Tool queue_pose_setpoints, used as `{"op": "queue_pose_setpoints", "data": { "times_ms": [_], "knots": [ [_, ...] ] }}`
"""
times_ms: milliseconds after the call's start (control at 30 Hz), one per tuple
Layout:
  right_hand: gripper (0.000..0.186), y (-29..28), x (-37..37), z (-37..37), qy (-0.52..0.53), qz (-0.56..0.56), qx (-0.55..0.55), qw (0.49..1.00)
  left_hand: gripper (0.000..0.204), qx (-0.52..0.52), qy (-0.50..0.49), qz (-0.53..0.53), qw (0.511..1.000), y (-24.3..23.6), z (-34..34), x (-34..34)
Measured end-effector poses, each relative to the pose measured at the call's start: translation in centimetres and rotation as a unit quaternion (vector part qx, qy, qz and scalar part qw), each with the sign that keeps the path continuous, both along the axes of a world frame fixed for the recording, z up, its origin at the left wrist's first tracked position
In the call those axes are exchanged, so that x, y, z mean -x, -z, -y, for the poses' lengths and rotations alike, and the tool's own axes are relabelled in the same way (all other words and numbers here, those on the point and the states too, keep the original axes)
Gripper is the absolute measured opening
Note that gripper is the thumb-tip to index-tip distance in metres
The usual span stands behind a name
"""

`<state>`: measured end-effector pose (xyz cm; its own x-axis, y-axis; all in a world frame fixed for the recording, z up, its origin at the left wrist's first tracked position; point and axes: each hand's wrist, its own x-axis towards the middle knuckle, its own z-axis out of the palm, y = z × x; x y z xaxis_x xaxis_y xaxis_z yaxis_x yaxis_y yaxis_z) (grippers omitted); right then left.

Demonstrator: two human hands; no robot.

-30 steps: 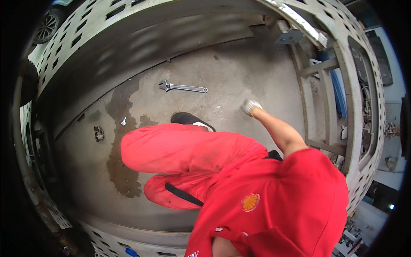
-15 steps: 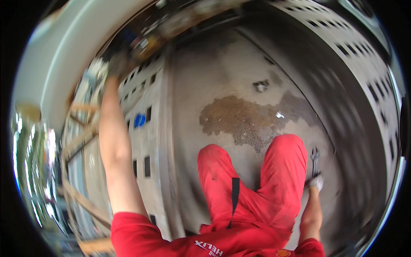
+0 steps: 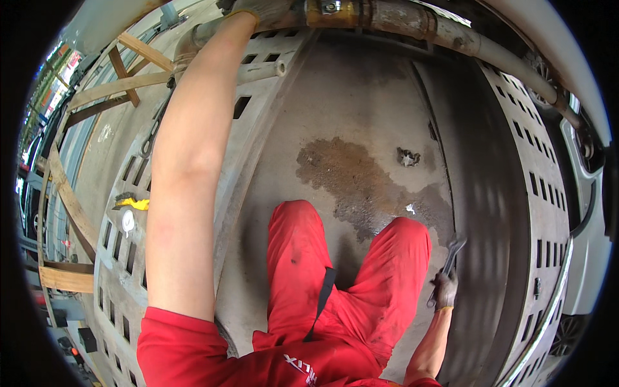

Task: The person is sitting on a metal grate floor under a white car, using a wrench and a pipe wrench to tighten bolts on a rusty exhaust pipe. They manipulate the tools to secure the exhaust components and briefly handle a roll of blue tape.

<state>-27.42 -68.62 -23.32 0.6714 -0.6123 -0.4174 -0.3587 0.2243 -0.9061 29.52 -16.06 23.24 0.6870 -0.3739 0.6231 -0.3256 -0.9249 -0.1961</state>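
My right hand [image 3: 445, 288], in a grey work glove, is closed around the middle of a combination wrench [image 3: 452, 253]. The wrench's open jaw points away from me, beside my right knee. My left arm stretches far forward and up to a rusty pipe [image 3: 403, 20] that runs across the top of the view. At that pipe is my left hand [image 3: 263, 9], with a yellowish glove cuff at the wrist. Its fingers are hidden, so whether it grips the pipe cannot be made out.
Slotted metal ramps stand on the left [image 3: 119, 284] and right [image 3: 538, 187]. A dark wet stain [image 3: 348, 177] and a crumpled scrap [image 3: 407, 157] lie on the floor ahead. On the left ramp rests a yellow-and-black item [image 3: 133, 202]. Wooden framing [image 3: 68, 184] stands farther left.
The view has shifted and sharpened, bringing the pipe into sight overhead. My left arm reaches higher in view. My right hand, still holding the wrench, sits closer to my right knee.
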Motion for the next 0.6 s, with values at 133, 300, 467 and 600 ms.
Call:
{"op": "queue_pose_setpoints", "data": {
  "times_ms": [133,300,467,600],
  "knots": [
    [0.032,-16.1,-11.2,-6.4,0.015,0.208,0.036,0.977,0.071,0.03,-0.076,0.086,0.993,-0.8,0.7,1.1],
    [0.05,-32.3,-25.9,-12.5,-0.073,0.387,-0.104,0.913,0.083,0.097,-0.09,-0.185,0.974,-2.7,2.6,3.9],
    [0.047,-39.1,-31.4,-22.9,-0.234,0.252,-0.042,0.938,0.093,0.125,-0.071,-0.185,0.972,-2.8,0.3,3.1],
    [0.048,-41.2,-33.5,-28.1,-0.363,0.215,0.122,0.899,0.09,0.148,-0.062,-0.191,0.968,-1.9,0.5,3.1]
  ]
}}
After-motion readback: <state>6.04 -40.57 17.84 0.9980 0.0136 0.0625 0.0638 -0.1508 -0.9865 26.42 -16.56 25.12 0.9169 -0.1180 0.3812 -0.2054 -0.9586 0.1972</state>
